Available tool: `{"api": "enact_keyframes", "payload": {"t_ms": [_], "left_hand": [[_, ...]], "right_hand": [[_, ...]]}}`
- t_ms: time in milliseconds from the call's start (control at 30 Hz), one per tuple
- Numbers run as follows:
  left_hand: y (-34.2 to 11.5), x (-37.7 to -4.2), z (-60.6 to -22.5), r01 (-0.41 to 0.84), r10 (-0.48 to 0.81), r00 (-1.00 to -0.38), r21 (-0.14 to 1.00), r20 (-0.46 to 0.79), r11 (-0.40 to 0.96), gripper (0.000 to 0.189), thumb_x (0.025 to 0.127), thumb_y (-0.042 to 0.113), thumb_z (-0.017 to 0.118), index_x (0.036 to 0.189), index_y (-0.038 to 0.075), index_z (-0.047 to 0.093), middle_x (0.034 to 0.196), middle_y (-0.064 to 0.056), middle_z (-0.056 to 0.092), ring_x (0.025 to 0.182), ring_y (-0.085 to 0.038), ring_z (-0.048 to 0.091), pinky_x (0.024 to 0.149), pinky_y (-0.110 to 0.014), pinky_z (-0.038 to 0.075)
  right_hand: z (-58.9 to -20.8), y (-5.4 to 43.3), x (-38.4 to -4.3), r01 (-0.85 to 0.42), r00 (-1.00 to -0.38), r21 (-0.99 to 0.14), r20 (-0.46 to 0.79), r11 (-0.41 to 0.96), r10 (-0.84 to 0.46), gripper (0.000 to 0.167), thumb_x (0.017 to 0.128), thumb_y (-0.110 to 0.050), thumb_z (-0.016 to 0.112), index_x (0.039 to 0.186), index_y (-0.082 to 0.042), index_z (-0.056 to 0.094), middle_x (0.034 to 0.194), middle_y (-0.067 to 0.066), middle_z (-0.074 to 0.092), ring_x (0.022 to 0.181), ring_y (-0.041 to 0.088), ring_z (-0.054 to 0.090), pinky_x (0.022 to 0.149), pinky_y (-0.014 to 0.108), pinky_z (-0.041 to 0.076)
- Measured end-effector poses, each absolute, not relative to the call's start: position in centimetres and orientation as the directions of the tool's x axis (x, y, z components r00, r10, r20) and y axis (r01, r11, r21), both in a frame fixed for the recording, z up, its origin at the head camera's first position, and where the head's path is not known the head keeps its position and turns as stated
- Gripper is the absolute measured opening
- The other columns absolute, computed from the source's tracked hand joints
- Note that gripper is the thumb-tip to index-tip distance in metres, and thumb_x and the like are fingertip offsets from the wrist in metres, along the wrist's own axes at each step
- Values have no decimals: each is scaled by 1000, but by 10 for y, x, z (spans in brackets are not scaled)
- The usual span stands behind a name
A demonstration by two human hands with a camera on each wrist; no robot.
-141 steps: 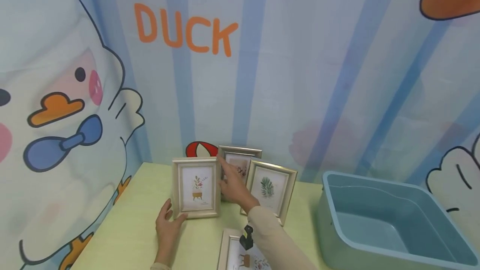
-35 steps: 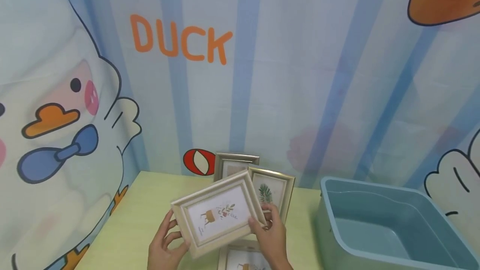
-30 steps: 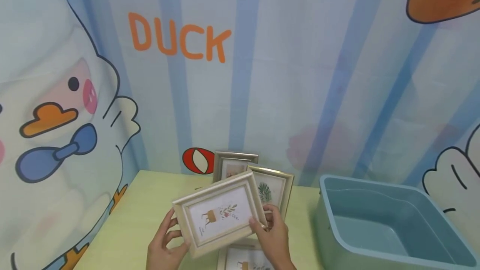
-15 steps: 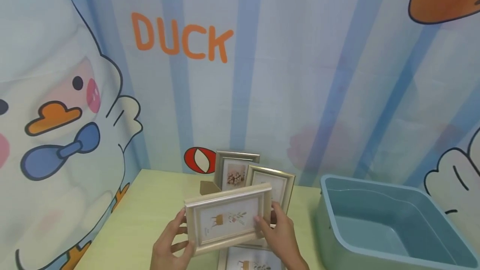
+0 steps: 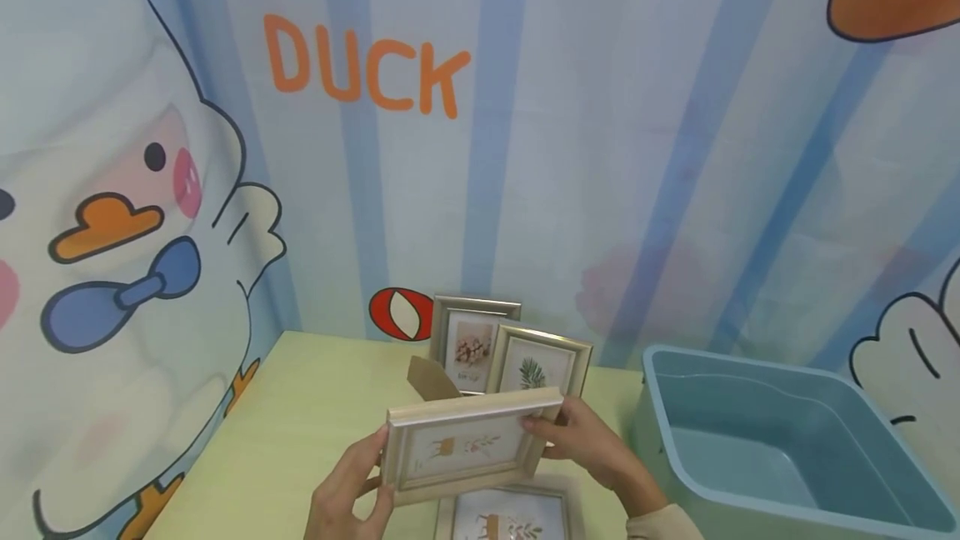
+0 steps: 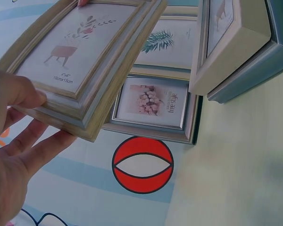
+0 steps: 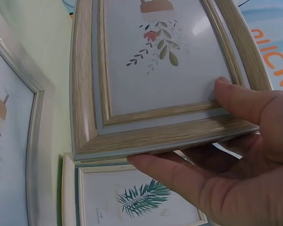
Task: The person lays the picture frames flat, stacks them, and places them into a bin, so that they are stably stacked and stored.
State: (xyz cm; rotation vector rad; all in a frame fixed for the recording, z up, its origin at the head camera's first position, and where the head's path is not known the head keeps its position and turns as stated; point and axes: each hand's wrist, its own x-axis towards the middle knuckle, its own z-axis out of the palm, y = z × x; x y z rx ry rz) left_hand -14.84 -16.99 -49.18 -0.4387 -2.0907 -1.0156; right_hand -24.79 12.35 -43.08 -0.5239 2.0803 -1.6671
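A wood-grain picture frame [image 5: 465,450] with a potted-plant print is held sideways, tilted, over the front of the table. My left hand [image 5: 348,486] grips its left end, thumb on the front and fingers beneath in the left wrist view. Its right end is pinched by my right hand [image 5: 588,444], with the thumb [image 7: 236,96] on the glass side. A brown flap [image 5: 432,379] sticks out behind it. Below lies a similar frame [image 5: 510,513], partly covered in the head view. Behind stand a gold-edged leaf frame [image 5: 580,367] and a darker flower-photo frame [image 5: 474,348].
At the right is a blue-green plastic bin [image 5: 750,448]. A light yellow-green table [image 5: 300,415] runs back to a cartoon duck curtain [image 5: 585,148]. In the left wrist view, the lying frame [image 6: 240,47] rests on another blue-grey-edged piece [image 6: 254,70].
The picture frame stood upright at the left; both hands have since raised it and turned it sideways. Lately it has shifted right and tipped, and the brown flap has come out behind it.
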Motion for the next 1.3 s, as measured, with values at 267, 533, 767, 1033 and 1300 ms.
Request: {"api": "enact_keyframes", "payload": {"t_ms": [267, 533, 767, 1033, 1300], "left_hand": [[-170, -149, -493, 581, -17, -661, 526, 750, 621, 96, 55, -28, 75, 142, 9, 54, 116, -13, 67, 89, -10, 65, 66, -14, 57], [-168, -157, -482, 547, -70, -740, 660, 669, 516, 74, 65, -12, 84, 133, 7, 63, 108, -8, 73, 99, -3, 67, 64, -17, 59], [-173, -172, -465, 490, 57, -870, 846, 489, 210, 85, 78, 4, 83, 152, 15, 43, 155, -2, 48, 133, 10, 43, 93, -35, 59], [-183, -189, -461, 573, 405, -713, 808, 573, -134, 122, 78, 46, 81, 161, 8, -1, 170, -10, -3, 154, -2, 6, 119, -17, 26], [-182, -185, -455, 594, 510, -657, 798, 555, -102, 128, 74, 56, 78, 160, 8, -4, 169, -10, -10, 156, -7, -2, 121, -16, 17]], "right_hand": [[-440, 129, -244, -22, -836, -987, -70, 160, -545, 50, 99, -19, 62, 137, 10, 49, 133, 29, 60, 118, 37, 63, 93, 59, 55], [-450, 134, -231, -30, -860, -993, -32, 113, -509, 49, 100, -18, 61, 136, 13, 49, 134, 31, 58, 118, 39, 62, 95, 54, 55], [-455, 130, -215, -47, -905, -991, -11, 125, -424, 51, 97, -20, 64, 135, 12, 52, 133, 33, 58, 118, 41, 62, 94, 48, 57], [-464, 131, -202, -141, -905, -973, 50, 185, -422, 39, 96, -14, 66, 123, 14, 60, 123, 29, 64, 103, 7, 64, 85, 29, 59], [-472, 134, -198, -285, -883, -945, 194, 160, -428, 26, 93, -10, 67, 111, 8, 67, 105, -5, 72, 94, 0, 63, 79, 25, 57]]}}
